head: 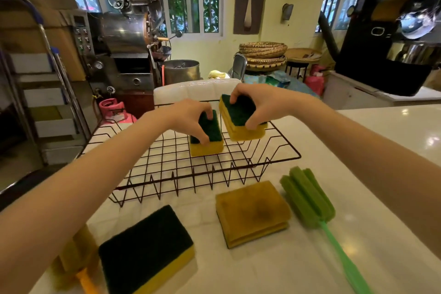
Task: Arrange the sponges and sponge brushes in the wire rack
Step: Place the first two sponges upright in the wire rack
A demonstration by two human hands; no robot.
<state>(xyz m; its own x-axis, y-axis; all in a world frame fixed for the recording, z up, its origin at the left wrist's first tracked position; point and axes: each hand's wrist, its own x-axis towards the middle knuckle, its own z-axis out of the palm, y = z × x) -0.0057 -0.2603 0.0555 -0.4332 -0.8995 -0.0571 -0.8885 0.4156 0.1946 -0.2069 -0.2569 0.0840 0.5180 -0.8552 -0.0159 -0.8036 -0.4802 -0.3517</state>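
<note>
At the far left edge of the white counter [381, 141], partly hidden under the left forearm, lies a yellow sponge brush [76, 255] with an orange handle, blurred and hard to read in detail. Just right of it sits a sponge with its dark green scouring side up [145, 250], resting flat on the counter and well short of both hands. Beyond it stands the dark wire rack [191, 174], its zigzag front edge facing the camera. The left hand [188, 119] reaches over the rack and grips a green-topped yellow sponge [207, 138] from above — thumb on the near end, fingers on the far end — and that sponge sits on the rack's wire floor, near the middle. Just beside it to the right, the right hand [257, 100] is closed on a second green-and-yellow sponge [241, 119], held tilted over the rack's back right part; whether its lower edge touches the wires cannot be told. On the counter in front of the rack, nearer the camera than either hand, lies a stained yellow sponge [253, 212], yellow side up. Just right of it lies a green sponge brush [307, 198] — its foam head points toward the rack, its green handle running toward the lower right corner under the right forearm.
</note>
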